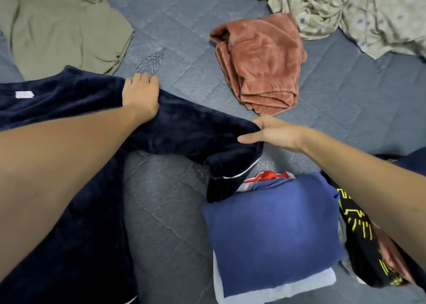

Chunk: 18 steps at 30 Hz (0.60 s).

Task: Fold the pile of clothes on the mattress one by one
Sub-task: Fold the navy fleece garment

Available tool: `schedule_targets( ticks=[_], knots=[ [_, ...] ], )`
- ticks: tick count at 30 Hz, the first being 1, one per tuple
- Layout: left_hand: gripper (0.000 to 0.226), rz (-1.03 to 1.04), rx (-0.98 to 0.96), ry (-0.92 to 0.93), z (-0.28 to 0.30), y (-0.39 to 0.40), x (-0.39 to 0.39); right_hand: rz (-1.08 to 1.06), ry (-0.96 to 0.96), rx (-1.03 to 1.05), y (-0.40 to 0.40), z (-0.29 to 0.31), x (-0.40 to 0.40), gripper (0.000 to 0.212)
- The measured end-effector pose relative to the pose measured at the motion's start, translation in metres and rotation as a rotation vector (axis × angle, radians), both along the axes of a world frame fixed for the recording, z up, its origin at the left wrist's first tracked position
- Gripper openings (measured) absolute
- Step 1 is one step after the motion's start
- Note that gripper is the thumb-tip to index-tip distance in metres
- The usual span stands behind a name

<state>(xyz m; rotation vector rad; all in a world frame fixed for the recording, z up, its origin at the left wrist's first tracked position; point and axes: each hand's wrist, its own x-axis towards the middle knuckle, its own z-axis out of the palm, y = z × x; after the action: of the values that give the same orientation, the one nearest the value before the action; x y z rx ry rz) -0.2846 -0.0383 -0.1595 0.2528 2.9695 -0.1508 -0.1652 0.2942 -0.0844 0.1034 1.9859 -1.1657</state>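
A: Item: navy fleece garment (184, 128), spread on mattress (166, 223), just left of folded blue stack (272, 230). Handling?

B: Probably soft, limp, thick; best taken at sleeve cuff and shoulder.

A: Hands?

B: Left hand (140, 96) flat, pressing shoulder. Right hand (274, 133) gripping sleeve edge, thumb out.

A: Look?

B: Plush, dark, white piping, white label.

quilted blue mattress (345, 110), navy garment (184, 128), rust towel (260, 63), folded stack (274, 234)
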Motion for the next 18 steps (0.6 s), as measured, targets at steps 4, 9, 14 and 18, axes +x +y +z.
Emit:
schedule_targets(
  ticks=[4, 9, 14, 18],
  knots=[
    [0.043, 0.006, 0.039, 0.019, 0.003, 0.001, 0.009, -0.005, 0.220, 0.198, 0.013, -0.001, -0.001, 0.024],
    [0.035, -0.084, 0.215, 0.111, 0.008, 0.026, 0.039, 0.096, 0.125, 0.483, 0.029, -0.017, -0.004, 0.034],
    [0.059, -0.151, 0.278, -0.055, -0.009, 0.037, 0.081, 0.185, 0.280, 0.822, 0.031, -0.037, 0.010, 0.041],
    [0.064, -0.135, 0.344, -0.108, -0.019, 0.024, 0.095, 0.248, 0.501, 0.867, 0.004, -0.042, 0.030, 0.043]
  ],
)
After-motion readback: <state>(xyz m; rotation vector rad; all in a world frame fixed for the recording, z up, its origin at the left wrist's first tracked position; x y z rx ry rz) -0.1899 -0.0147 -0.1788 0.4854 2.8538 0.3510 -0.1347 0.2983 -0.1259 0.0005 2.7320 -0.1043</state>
